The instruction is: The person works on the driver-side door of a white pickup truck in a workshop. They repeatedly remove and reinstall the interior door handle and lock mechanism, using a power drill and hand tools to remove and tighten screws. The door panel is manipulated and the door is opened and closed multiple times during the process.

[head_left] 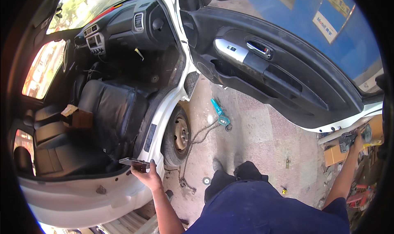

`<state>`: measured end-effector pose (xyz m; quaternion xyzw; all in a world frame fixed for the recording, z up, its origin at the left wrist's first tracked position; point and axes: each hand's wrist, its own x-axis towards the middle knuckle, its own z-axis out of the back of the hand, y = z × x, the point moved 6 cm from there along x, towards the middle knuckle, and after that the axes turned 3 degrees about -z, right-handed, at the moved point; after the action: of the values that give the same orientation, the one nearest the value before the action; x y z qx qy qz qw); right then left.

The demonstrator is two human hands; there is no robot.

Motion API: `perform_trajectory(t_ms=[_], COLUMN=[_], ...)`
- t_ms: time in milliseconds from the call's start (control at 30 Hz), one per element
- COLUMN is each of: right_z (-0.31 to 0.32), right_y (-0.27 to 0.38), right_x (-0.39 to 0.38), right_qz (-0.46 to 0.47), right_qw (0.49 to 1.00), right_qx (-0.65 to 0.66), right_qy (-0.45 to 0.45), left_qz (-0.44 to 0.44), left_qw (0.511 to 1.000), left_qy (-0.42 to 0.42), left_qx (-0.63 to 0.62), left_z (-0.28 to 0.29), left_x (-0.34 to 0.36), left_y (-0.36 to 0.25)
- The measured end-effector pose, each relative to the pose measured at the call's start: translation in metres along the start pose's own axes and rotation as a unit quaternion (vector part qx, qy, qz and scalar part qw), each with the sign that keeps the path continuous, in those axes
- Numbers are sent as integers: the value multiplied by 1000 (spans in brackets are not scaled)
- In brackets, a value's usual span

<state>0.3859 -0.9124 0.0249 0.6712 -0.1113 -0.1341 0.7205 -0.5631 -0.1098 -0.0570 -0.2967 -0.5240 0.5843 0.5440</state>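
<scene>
My left hand [148, 177] is closed around a thin, flat grey thing that looks like a phone [133, 162]. It is beside the rear edge of the white vehicle's open doorway, near the black front seat [111, 106]. My right hand [359, 143] reaches far out to the right, with its fingers wrapped round a dark grey power tool [348, 140]. Its exact kind cannot be made out. A cardboard box [334, 155] lies just below the tool.
The open vehicle door [262, 69] spans the upper right. A teal lever hoist [221, 118] and its chain [185, 168] lie on the floor beside the wheel [178, 135]. A small disc [207, 180] is near my feet. Cluttered shelving stands at right.
</scene>
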Motion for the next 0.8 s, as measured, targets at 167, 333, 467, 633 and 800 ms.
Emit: perform_trajectory(t_ms=[167,333,467,633,800], right_z=[-53,-140,-169,-201,-225], right_y=[19,125,39,57,63], right_x=[55,147,150,151,133], right_qz=[59,478,298,301,316], right_qw=[879,771,841,840,847], right_qx=[-472,-418,-447,-445,-419], right_qy=[13,46,56,69,87], left_qz=[6,54,61,120,110], left_qw=[999,993,992,987,984], left_qy=[-37,-89,-105,-106,-138], left_qx=[7,63,43,12,37], left_z=[50,73,80,83,129], left_x=[-50,-155,-211,-278,-328], left_y=[-11,24,-31,-28,3])
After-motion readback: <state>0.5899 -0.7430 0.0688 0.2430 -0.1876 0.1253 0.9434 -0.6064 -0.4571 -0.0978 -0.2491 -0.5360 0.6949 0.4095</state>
